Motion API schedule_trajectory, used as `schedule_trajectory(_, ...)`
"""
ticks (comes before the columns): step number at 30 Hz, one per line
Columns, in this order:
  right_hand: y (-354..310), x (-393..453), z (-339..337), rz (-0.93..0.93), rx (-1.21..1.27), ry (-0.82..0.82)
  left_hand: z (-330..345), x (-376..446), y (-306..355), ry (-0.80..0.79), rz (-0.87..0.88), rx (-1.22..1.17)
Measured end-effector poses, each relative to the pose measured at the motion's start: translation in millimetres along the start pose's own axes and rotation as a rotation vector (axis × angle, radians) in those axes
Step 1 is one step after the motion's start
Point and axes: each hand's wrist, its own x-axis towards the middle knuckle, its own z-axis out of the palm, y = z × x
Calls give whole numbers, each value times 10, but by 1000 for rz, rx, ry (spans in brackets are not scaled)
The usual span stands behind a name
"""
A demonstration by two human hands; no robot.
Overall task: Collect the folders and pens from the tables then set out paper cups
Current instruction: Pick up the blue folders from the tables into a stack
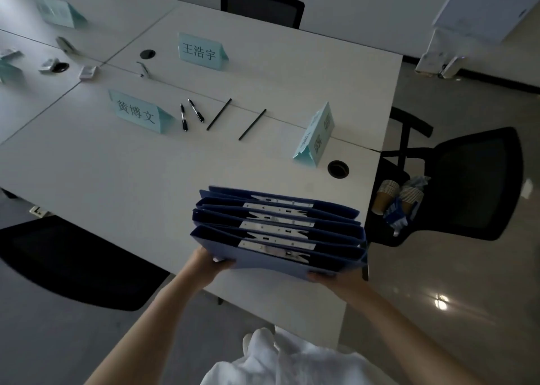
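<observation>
both hands, left hand (211, 260) and right hand (330, 277), clasp the blue folders (277, 232) over the table (117, 180) edge, fingers mostly hidden underneath; pens (191, 115) lie beyond them.

Dim room, white tables (87, 162) pushed together; black mesh chairs (479, 180) around, glossy pale floor (438, 282)

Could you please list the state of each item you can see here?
Folders: stacked, held over the table.
Left hand: gripping the stack.
Right hand: gripping the stack.
Pens: lying loose.
Paper cups: stacked sideways on the chair.
</observation>
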Motion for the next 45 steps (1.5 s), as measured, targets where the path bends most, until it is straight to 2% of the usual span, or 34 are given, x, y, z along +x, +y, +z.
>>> schedule_trajectory(3, 52, 107, 16, 0, -28, 85, -31, 53, -1, 43, 63, 54)
schedule_trajectory(7, -85, 200, -68, 39, 16, 83, -110, 187, 63, 50, 52, 110)
schedule_trajectory(13, -274, 312, -253, 152, 97, -2, -375, 396, 278, -215, -26, -75)
schedule_trajectory(18, -152, 319, -228, 404, 269, -80, -472, 554, 373, -341, -34, 3)
schedule_trajectory(20, -76, 316, -217, 481, 323, -137, -445, 607, 354, -407, -111, 29)
schedule_trajectory(23, 16, 316, -189, 567, 409, -215, -305, 583, 319, -450, -296, -153)
schedule_trajectory(28, 143, 390, -124, 692, 516, -191, 59, 535, 218, -316, -452, -390)
schedule_trajectory(38, 220, 525, -27, 720, 573, -87, 289, 588, 129, -261, -507, -412)
schedule_trajectory(45, 147, 534, -8, 689, 562, -50, 333, 647, 307, -105, -469, -336)
